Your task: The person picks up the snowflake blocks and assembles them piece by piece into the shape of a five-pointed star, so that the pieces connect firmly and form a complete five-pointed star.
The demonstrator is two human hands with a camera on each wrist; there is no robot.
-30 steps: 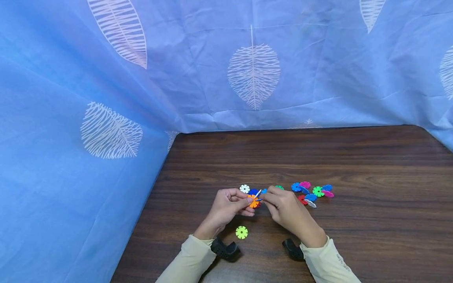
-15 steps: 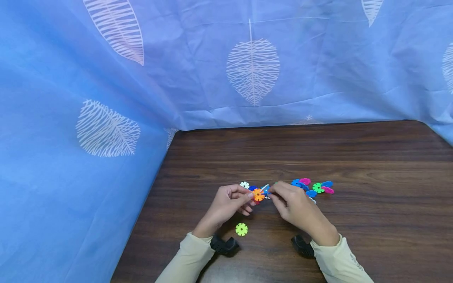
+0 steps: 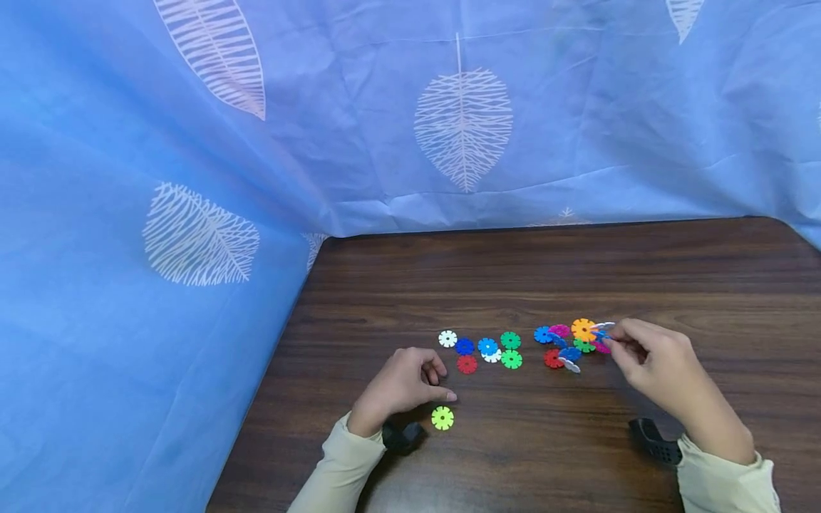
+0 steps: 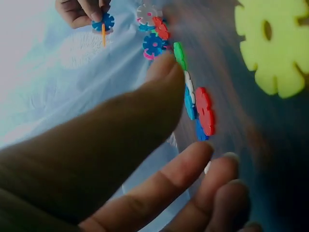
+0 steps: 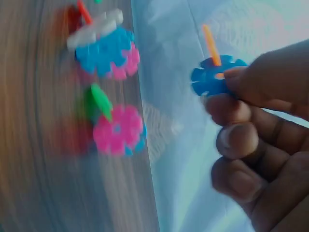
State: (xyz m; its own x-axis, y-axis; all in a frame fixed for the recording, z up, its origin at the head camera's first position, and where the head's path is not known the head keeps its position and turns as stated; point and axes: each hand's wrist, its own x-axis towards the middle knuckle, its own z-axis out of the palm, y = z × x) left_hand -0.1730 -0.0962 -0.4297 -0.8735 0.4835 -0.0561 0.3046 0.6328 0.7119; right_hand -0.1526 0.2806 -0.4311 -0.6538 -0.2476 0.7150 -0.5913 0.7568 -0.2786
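Note:
My right hand point(image 3: 661, 363) pinches a joined piece of notched plastic discs by its blue disc point(image 5: 205, 82) between thumb and fingers. An orange disc point(image 3: 584, 330) slots into the blue one, with a white disc point(image 3: 603, 325) beside it. In the head view this piece overlaps a joined green, pink and blue piece at the right. My left hand point(image 3: 400, 381) is held low over the table with its fingers loosely bent, holding nothing. Just in front of its thumb lies a yellow-green disc point(image 3: 442, 418), which looms large in the left wrist view.
Several loose discs lie mid-table, among them a red disc point(image 3: 467, 364), a white disc point(image 3: 447, 338) and a green disc point(image 3: 511, 359). Right of them sit more joined pieces, one with a red disc point(image 3: 554, 358). A blue leaf-print cloth point(image 3: 359, 142) borders the wooden table point(image 3: 513, 278).
My right hand has carried the orange, blue and white piece away to the right. The left hand has let go of it and lowered slightly towards the yellow-green disc.

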